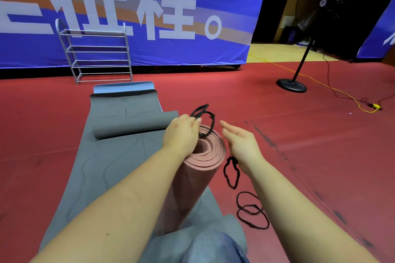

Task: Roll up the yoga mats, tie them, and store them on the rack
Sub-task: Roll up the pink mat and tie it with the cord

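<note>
A rolled pink yoga mat (198, 168) stands tilted in front of me, its spiral end facing up. My left hand (181, 132) sits at the top of the roll and pinches a black strap (204, 116) looped above it. My right hand (241, 143) hovers just right of the roll with fingers straight, holding nothing. Under the roll lies a grey mat (106, 164), flat, with its far end partly curled (134, 124). A light blue mat (124, 87) peeks out beyond it. The metal rack (96, 55) stands against the banner, shelves bare.
Two more black straps lie on the red floor to the right, one (232, 170) near my right wrist and one (252, 209) closer to me. A standing fan (299, 74) with cables (346, 96) is at the right. A blue banner (149, 17) closes off the back.
</note>
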Action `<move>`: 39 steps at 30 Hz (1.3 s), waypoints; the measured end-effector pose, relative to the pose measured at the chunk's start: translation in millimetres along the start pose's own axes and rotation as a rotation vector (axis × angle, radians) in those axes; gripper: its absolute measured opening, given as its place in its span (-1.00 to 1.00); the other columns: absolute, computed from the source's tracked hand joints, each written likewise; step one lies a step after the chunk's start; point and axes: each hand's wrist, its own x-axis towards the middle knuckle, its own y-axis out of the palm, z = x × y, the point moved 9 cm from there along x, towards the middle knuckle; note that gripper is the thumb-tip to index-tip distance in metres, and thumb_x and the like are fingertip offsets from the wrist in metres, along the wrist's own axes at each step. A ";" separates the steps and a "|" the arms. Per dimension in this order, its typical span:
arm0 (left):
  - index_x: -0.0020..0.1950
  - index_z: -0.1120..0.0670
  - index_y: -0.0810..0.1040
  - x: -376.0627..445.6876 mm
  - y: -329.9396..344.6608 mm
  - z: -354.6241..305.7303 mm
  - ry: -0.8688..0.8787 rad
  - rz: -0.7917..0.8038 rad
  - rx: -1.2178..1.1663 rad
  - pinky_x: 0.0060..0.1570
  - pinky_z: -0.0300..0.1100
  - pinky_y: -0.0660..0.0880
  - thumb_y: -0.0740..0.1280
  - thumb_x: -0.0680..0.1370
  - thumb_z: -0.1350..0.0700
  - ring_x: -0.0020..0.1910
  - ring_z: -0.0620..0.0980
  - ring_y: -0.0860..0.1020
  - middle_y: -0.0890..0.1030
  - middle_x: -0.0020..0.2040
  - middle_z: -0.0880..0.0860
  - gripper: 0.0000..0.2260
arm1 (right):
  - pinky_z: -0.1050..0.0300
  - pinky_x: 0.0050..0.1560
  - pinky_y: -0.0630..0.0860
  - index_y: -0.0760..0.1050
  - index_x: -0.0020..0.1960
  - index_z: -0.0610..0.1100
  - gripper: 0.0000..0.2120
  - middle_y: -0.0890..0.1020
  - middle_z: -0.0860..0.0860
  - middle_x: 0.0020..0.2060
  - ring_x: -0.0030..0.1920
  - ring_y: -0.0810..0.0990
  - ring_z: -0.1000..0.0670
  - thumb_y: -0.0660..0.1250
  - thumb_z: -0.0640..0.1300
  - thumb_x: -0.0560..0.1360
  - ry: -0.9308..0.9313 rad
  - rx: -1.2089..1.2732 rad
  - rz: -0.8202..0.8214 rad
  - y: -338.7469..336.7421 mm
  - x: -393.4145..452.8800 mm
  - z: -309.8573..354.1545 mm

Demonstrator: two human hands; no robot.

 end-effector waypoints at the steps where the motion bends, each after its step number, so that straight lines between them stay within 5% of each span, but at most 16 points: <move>1: -0.06 0.20 0.55 1.7 -3.2 4.3 -0.013 -0.007 -0.002 0.00 -0.07 0.29 0.07 0.67 0.03 0.07 0.13 0.44 0.49 -0.05 0.10 -0.65 | 0.39 -0.36 0.26 0.50 0.30 -0.14 -0.70 0.41 0.28 -0.57 -0.45 0.33 0.27 0.23 -0.26 0.59 0.020 -0.013 -0.022 -9.2 1.1 -9.3; 7: -0.04 0.19 0.57 4.7 -11.7 19.1 -0.025 -0.015 0.009 -0.02 -0.07 0.30 0.08 0.66 0.03 0.06 0.13 0.45 0.49 -0.05 0.11 -0.65 | 0.30 -0.46 0.18 0.53 0.22 -0.18 -0.75 0.33 0.07 -0.49 -0.45 0.21 0.09 0.16 -0.26 0.61 0.119 -0.044 -0.110 -55.4 10.4 -59.1; 17: -0.08 0.17 0.56 14.3 20.4 -12.1 0.037 0.002 0.027 0.03 -0.04 0.29 0.09 0.66 0.02 0.10 0.17 0.44 0.53 0.02 0.14 -0.66 | 0.11 -0.01 0.45 0.56 0.12 -0.22 -0.81 0.64 -0.05 -0.25 -0.13 0.57 -0.05 0.23 -0.21 0.58 0.063 -0.490 -0.258 -137.5 58.7 -60.9; 20: -0.07 0.17 0.57 20.1 22.4 -13.6 0.034 0.000 0.040 0.02 -0.04 0.31 0.09 0.66 0.02 0.11 0.17 0.45 0.53 0.02 0.14 -0.66 | 0.18 0.15 0.40 0.56 0.20 -0.23 -0.76 0.62 -0.13 0.15 0.18 0.55 -0.07 0.25 -0.24 0.58 0.208 -0.788 -0.041 -139.6 61.9 -73.0; 23: -0.04 0.17 0.58 23.3 26.1 -15.1 0.028 0.008 0.053 0.01 -0.04 0.32 0.08 0.66 0.01 0.10 0.16 0.44 0.52 0.02 0.14 -0.65 | 0.18 0.23 0.33 0.55 0.24 -0.24 -0.72 0.54 -0.12 0.26 0.28 0.48 -0.08 0.21 -0.26 0.58 0.354 -1.053 0.165 -138.8 52.1 -86.2; 27: -0.02 0.17 0.57 23.2 29.5 -19.1 0.031 0.014 0.049 -0.03 -0.06 0.32 0.07 0.66 0.00 0.08 0.16 0.45 0.51 0.00 0.13 -0.64 | 0.21 -0.12 0.33 0.59 -0.01 -0.21 -0.78 0.61 -0.05 -0.09 -0.22 0.48 0.01 0.16 -0.30 0.55 0.203 -0.899 -0.011 -130.6 49.3 -61.8; 29: -0.03 0.17 0.58 20.0 31.1 -22.6 0.036 0.017 0.052 -0.02 -0.05 0.32 0.08 0.66 0.00 0.08 0.16 0.45 0.51 0.01 0.14 -0.64 | 0.23 -0.13 0.31 0.58 -0.04 -0.17 -0.79 0.56 0.03 -0.22 -0.29 0.43 0.04 0.17 -0.33 0.51 0.094 -0.739 -0.108 -117.6 47.4 -42.0; 34: -0.04 0.18 0.56 10.1 30.0 -26.7 0.062 0.011 0.061 -0.03 -0.04 0.31 0.10 0.65 0.01 0.08 0.17 0.45 0.53 0.00 0.15 -0.67 | 0.23 0.08 0.40 0.48 0.27 -0.11 -0.64 0.56 -0.03 0.15 0.02 0.55 0.00 0.24 -0.31 0.50 -0.204 -0.495 -0.081 -48.0 36.1 16.9; 37: -0.02 0.18 0.57 4.4 27.5 -29.1 0.087 0.010 0.074 -0.03 -0.05 0.32 0.12 0.65 0.00 0.07 0.17 0.45 0.53 0.00 0.15 -0.68 | 0.09 0.18 0.42 0.27 0.47 -0.02 -0.36 0.32 -0.04 0.41 0.20 0.49 -0.08 0.23 -0.35 0.43 -0.404 -0.681 0.017 -2.7 21.0 44.6; 39: 0.01 0.17 0.58 0.1 26.0 -28.8 0.100 0.012 0.076 -0.03 -0.04 0.32 0.14 0.64 0.00 0.07 0.17 0.45 0.53 0.00 0.15 -0.69 | 0.01 0.23 0.41 0.28 0.47 0.01 -0.36 0.23 -0.05 0.48 0.33 0.39 -0.12 0.24 -0.31 0.43 -0.492 -0.867 0.078 18.5 15.9 52.8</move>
